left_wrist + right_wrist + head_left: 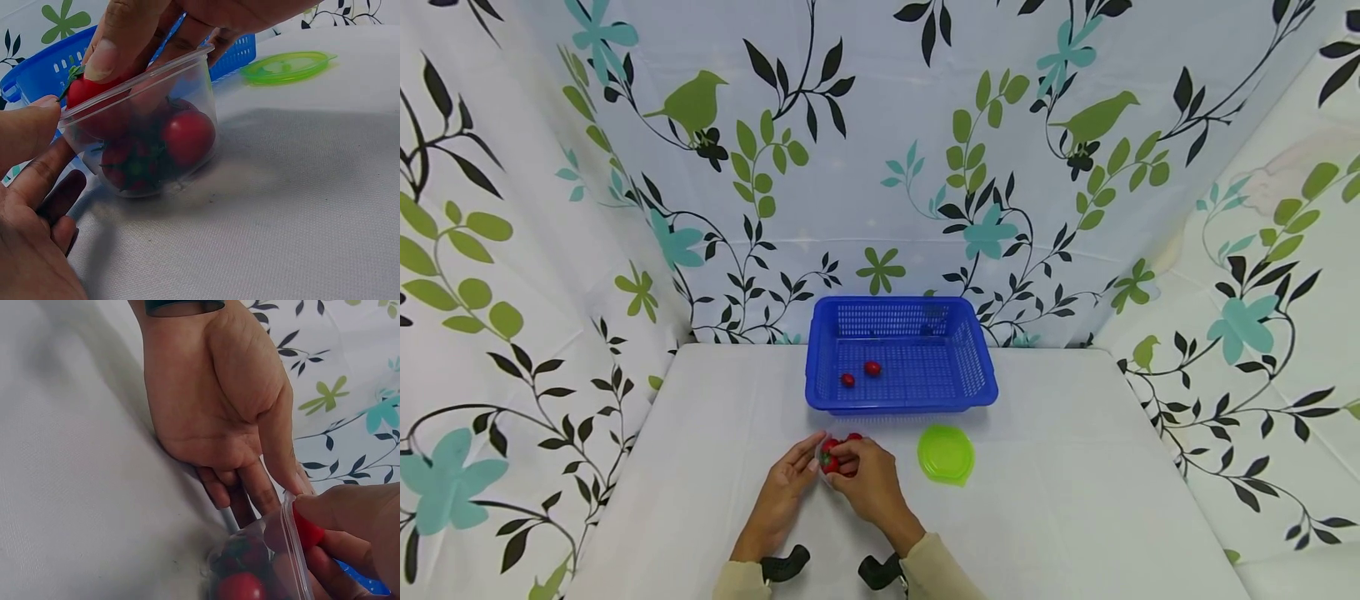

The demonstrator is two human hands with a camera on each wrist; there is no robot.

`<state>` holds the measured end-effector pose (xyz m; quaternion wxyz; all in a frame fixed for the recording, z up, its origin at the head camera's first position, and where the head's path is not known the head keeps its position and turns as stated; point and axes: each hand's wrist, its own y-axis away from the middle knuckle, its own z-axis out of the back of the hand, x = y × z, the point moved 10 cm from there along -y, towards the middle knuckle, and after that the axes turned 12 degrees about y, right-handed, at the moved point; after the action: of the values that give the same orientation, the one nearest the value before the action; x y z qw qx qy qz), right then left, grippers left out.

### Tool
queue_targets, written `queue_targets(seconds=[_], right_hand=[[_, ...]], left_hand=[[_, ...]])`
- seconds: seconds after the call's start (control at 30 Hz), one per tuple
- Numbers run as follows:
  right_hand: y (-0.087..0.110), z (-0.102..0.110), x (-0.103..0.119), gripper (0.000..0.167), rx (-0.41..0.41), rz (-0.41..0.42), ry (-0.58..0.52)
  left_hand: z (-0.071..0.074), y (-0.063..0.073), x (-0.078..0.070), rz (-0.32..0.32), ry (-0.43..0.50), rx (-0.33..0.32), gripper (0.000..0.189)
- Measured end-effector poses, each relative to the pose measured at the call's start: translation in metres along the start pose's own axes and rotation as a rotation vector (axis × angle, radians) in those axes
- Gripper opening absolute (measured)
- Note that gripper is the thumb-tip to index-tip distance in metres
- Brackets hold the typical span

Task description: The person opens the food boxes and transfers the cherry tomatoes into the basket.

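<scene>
A small clear plastic container (203, 84) stands on the white-covered table with several red cherry tomatoes (189, 137) inside, some with green stems. My left hand (778, 492) holds it at the left side, thumb at the rim and fingers along the outer wall. Reaching in from above, my right hand (874, 483) pinches a tomato (80, 94) with a green stem between thumb and fingers, at the container's left rim. The fingers partly hide the other tomatoes in the head view.
Behind the hands sits a blue plastic basket (902, 407) with two tomatoes (872, 368) in its left part. A bright green lid (945, 454) lies on the table (1060, 475) right of the container. Patterned cloth (850, 192) hangs around the table's back and sides.
</scene>
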<state>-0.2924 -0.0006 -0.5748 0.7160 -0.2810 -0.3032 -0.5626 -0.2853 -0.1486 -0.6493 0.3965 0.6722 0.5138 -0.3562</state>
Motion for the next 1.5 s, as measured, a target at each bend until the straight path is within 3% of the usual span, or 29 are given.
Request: queue_targets(seconds=[0.4, 0.77, 0.93, 1.1, 1.5], right_hand=[[-0.001, 0.001, -0.002, 0.030, -0.011, -0.008, -0.048], [0.003, 0.005, 0.004, 0.034, -0.031, 0.058, 0.035], [0.007, 0.008, 0.005, 0.036, -0.040, 0.080, -0.007], [0.009, 0.013, 0.006, 0.035, -0.081, 0.109, -0.050], [0.012, 0.029, 0.006, 0.035, -0.208, 0.130, -0.036]], left_hand=[[0.000, 0.000, 0.000, 0.004, -0.023, -0.008, 0.051], [0.000, -0.001, 0.000, 0.007, -0.020, -0.005, 0.053], [0.001, -0.001, 0.001, 0.010, -0.016, -0.005, 0.053], [0.001, 0.000, 0.001, 0.010, -0.012, -0.005, 0.054], [0.002, 0.001, 0.002, 0.019, -0.037, -0.001, 0.053]])
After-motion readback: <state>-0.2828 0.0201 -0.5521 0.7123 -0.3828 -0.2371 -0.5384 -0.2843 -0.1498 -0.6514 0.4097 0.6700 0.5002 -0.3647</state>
